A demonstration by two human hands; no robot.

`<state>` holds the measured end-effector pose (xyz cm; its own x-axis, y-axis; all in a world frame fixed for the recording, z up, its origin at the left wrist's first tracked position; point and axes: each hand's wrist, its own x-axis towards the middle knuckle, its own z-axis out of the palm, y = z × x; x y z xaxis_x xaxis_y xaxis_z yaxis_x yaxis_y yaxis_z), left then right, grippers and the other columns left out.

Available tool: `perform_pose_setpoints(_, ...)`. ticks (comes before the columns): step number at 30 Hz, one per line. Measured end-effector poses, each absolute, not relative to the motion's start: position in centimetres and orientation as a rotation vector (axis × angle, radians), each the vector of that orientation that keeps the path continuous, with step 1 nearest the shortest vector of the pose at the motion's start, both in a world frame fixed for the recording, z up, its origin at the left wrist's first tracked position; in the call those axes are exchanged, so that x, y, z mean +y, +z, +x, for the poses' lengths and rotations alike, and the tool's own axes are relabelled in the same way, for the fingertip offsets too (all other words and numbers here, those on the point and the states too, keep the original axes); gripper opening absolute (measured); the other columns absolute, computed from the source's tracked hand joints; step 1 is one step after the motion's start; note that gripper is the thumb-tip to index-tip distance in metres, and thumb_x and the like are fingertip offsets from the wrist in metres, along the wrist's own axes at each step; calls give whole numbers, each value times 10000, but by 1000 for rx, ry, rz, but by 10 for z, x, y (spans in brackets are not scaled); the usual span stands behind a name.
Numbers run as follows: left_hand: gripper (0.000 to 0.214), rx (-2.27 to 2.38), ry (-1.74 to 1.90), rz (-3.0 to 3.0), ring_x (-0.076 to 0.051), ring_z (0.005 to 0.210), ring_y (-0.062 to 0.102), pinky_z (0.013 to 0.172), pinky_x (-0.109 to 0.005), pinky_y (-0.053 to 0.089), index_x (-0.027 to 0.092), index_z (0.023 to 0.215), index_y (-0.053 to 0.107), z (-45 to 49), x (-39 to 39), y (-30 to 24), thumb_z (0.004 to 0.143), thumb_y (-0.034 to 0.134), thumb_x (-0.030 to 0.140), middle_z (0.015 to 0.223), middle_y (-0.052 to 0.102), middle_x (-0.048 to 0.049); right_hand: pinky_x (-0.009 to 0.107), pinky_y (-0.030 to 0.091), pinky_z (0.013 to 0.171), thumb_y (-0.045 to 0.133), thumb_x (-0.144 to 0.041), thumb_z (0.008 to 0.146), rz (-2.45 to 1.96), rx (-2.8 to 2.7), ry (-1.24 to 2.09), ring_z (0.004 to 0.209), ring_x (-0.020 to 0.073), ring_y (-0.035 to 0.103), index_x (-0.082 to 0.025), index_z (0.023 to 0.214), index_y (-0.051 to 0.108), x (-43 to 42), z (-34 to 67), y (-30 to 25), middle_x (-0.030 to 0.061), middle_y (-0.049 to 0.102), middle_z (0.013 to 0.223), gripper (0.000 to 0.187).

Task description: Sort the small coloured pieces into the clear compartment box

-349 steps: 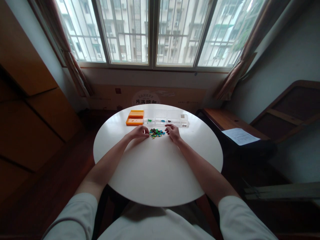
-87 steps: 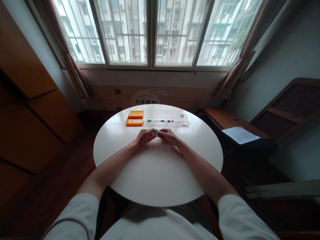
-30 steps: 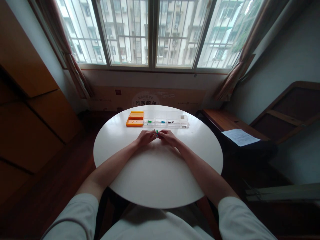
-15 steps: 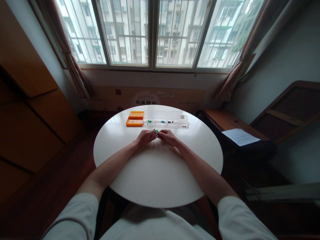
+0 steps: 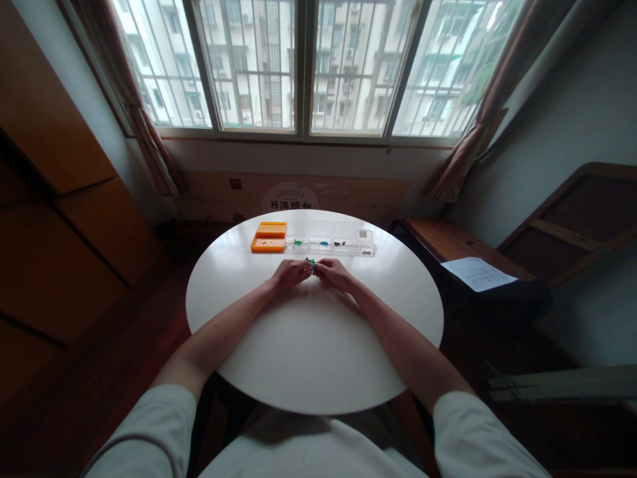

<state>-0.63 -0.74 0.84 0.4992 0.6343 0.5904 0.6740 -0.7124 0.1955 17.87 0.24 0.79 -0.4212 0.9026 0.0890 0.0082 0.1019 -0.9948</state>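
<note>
Counter [image 5: 308,345]: plain white
Tray [image 5: 267,250]: bright orange
Box row [image 5: 344,230]: colourless
Row pieces [image 5: 297,242]: green, blue, near-black
Held pieces [image 5: 313,263]: green, dark
Sleeves [image 5: 149,425]: pale grey

A room in a home, apparently a flat, is showing here: across the top of the frame a barred window [image 5: 302,73] is facing apartment blocks [image 5: 271,60], curtains [image 5: 152,149] are hanging at its sides, a wood-toned cabinet [image 5: 84,219] is filling the left edge, a round white counter [image 5: 313,352] is standing mid-frame, and wooden furniture [image 5: 442,238] is standing at right.
</note>
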Motion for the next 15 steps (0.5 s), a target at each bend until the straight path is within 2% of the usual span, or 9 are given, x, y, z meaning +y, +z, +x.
perform_pose_setpoints(15, 240, -1163, -1016, -2683, -67, 470, 446, 500, -182, 283, 171, 743, 622, -6, -7, 8, 839, 451, 308, 552, 569, 12, 224, 385, 549, 638, -444, 688, -912, -1602, 1417, 572, 95, 508, -131, 728, 629, 4, 178, 5, 21, 605, 643, 315)
